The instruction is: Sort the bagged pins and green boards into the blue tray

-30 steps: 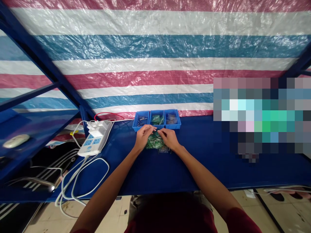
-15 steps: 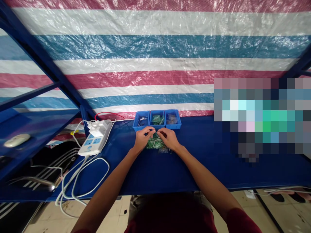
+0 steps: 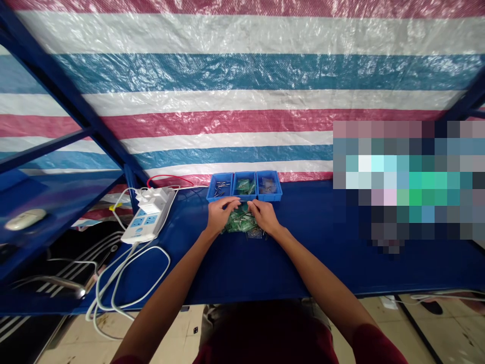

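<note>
My left hand (image 3: 219, 214) and my right hand (image 3: 265, 216) hover over a pile of small green parts (image 3: 239, 223) on the blue bench (image 3: 235, 263). Both hands have their fingertips pinched close together above the pile; what they hold is too small to make out. Just behind the hands stand three small blue bins in a row (image 3: 244, 185): the left one has thin metal pins, the middle one green parts, the right one greyish parts. A few loose metal bits (image 3: 256, 234) lie beside the pile near my right wrist.
A white power strip (image 3: 149, 218) with plugged adapters lies at the left, its white cables (image 3: 125, 283) looping over the bench's front edge. A red wire (image 3: 170, 178) runs behind it. A striped tarp (image 3: 242, 91) backs the bench. A blue shelf frame (image 3: 56, 167) stands left.
My left hand has slid slightly left and down onto the left side of the green pile. My right hand has barely moved.
</note>
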### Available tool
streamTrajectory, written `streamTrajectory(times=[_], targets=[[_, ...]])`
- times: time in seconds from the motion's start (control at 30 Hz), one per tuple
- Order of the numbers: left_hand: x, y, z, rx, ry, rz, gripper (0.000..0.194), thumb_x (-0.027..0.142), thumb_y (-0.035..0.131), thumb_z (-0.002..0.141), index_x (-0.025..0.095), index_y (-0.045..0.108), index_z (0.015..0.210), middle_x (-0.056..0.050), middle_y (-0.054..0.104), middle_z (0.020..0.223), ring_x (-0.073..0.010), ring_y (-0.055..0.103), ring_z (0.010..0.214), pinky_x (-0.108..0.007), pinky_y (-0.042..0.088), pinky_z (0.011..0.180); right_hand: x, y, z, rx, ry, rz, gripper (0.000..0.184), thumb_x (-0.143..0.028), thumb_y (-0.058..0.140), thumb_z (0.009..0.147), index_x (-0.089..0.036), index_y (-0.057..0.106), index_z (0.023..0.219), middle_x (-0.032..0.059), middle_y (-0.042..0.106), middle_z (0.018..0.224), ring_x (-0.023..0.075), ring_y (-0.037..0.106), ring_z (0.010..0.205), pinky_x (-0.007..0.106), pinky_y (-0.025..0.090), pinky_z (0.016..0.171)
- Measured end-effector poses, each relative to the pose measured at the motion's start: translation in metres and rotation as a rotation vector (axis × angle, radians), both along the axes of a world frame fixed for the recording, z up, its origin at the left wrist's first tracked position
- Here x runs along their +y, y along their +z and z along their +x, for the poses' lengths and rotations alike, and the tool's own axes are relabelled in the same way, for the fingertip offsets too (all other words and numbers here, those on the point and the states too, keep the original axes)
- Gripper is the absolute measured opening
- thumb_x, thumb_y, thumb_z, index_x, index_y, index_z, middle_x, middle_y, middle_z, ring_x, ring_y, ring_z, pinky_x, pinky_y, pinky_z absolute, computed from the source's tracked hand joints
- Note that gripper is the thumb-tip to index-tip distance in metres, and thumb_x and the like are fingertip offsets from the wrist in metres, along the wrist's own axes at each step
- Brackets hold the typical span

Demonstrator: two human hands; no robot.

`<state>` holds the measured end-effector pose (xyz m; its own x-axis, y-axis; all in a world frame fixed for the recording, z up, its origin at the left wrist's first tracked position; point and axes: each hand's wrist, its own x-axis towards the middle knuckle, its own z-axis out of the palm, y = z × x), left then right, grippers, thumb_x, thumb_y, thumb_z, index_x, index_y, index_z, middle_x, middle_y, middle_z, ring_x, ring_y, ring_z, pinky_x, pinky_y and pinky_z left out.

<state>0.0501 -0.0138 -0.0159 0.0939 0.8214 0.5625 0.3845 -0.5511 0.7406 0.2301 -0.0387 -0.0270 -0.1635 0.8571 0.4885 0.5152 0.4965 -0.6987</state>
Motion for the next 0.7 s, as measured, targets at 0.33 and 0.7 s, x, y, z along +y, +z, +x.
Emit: streamTrajectory(times=[0.33,0.7], targets=[[0.033,-0.001,-0.026,0.487,0.351,0.280,0.022,0.030,0.054,0.090,0.019,0.069,0.103,-0.012,0.071,0.106,-0.0312,0.057,0.109,-0.047,0.036,0.095,0.004,-0.002,0.003,-0.142,-0.107,0.040,0.036,-0.042,0.044,0.095,-0.019,0.064,0.076,0.0021,0.062,0.068,0.0141,0.055,0.061,0.025,0.036,0.059],[0.015,-0.004,-0.017,0.494,-0.088,0.257,0.026,0.031,0.047,0.094,0.019,0.070,0.095,-0.008,0.072,0.093,-0.0206,0.066,0.088,-0.034,0.048,0.087,0.005,-0.004,0.001,-0.490,-0.036,-0.039,0.010,-0.029,0.068,0.082,-0.021,0.067,0.087,0.0038,0.063,0.084,0.0169,0.058,0.077,0.026,0.037,0.061]])
